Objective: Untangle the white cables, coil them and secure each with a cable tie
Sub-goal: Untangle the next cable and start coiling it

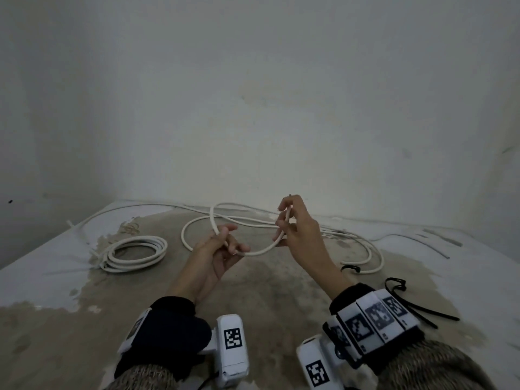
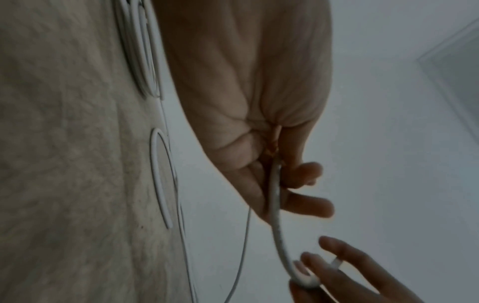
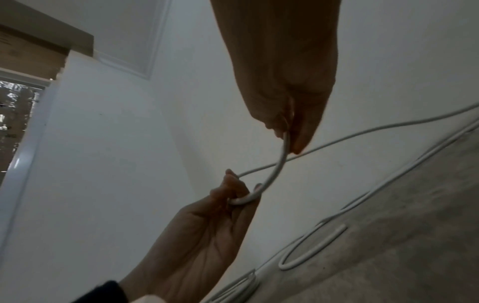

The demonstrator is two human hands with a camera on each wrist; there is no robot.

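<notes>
A loose white cable (image 1: 261, 250) sags in a short arc between my two hands above the table. My left hand (image 1: 225, 243) pinches it palm up; thumb and fingers close on the cable (image 2: 274, 205). My right hand (image 1: 289, 220) holds the cable's end upright between curled fingers (image 3: 300, 133). The rest of this cable trails in wide loops (image 1: 363, 249) over the table behind and to the right. A finished white coil (image 1: 135, 253) lies flat at the left. Black cable ties (image 1: 416, 308) lie at the right, near my right wrist.
The table (image 1: 267, 299) has a worn brown top with patches of white, and it meets a pale wall at the back. Another black tie (image 1: 350, 268) lies by the cable's far loop. A thin white strip (image 1: 436, 243) lies at the back right.
</notes>
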